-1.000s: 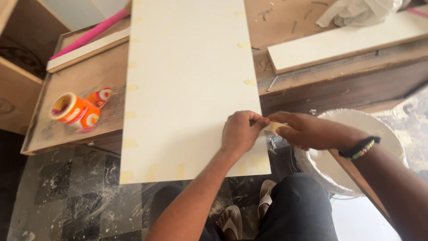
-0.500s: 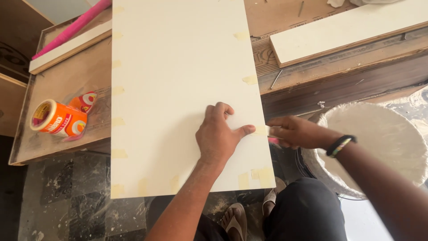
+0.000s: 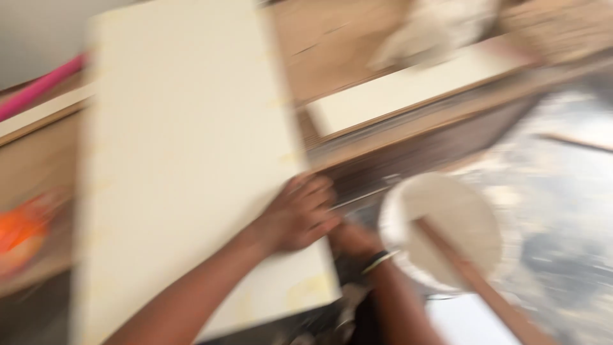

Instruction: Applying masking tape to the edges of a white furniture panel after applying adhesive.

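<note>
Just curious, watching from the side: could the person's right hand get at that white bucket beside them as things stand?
Probably yes. The right hand sits low beside the cream board, right next to the white bucket, with nothing visible between them. A wooden stick lies across the bucket. The picture is blurred.

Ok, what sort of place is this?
Probably a carpentry or fit-out workshop: a cream board lies on a rough wooden bench, a white bucket stands on a dusty floor.
</note>
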